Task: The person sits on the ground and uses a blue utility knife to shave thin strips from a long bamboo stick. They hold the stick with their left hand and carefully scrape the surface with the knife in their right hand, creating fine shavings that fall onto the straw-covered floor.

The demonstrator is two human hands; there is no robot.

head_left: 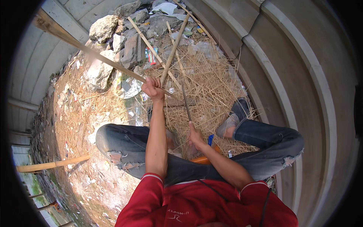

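Note:
My left hand (152, 89) is closed round a long bamboo pole (109, 62). The pole slants from the upper left down to a dark wooden block (181, 101) on the straw in front of me. My right hand (195, 137) grips a long, thin, dark blade (186, 100), seen nearly edge-on. Its handle is mostly hidden in my fist. The blade points away from me, its far part just right of the pole's lower end; whether they touch I cannot tell. An orange object (201, 160) and a small blue piece (210, 140) lie near my right forearm.
Several bamboo strips (175, 49) lie ahead over straw shavings (206, 72). Rocks (103, 28) and litter are heaped at the far left. A ridged metal wall (280, 56) curves along my right. Another bamboo pole (53, 165) lies at left. My bent legs (261, 142) frame the work area.

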